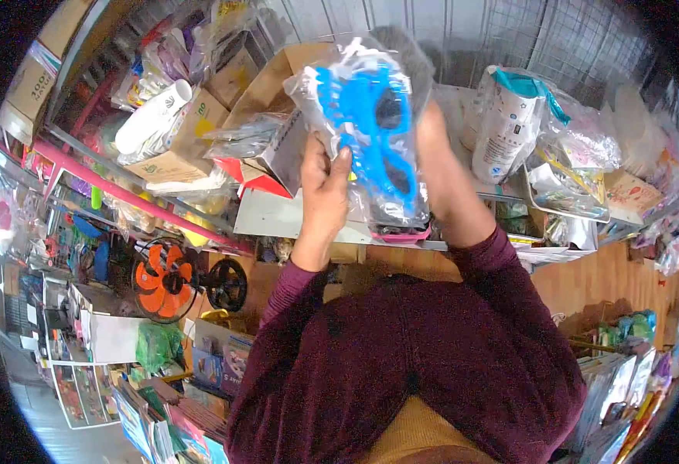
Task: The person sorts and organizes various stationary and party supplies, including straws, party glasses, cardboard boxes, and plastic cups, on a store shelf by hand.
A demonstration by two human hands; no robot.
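Note:
A clear plastic bag (359,193) is held up in front of me, over the shelf. Inside it are blue party eye masks (370,108) with oval eye holes, along with some white pieces at the top. My left hand (325,182) grips the bag's lower left side, thumb in front. My right hand (431,127) is at the right edge of the bag, its fingers hidden behind the plastic. Just below the bag, a pink-rimmed tray (401,235) sits at the shelf edge.
To the left stand open cardboard boxes (173,164) with bagged goods and white paper cups (154,116). A bagged stack of printed cups (506,131) stands at right, beside a wire basket (568,197). An orange-bladed fan (165,280) is lower left.

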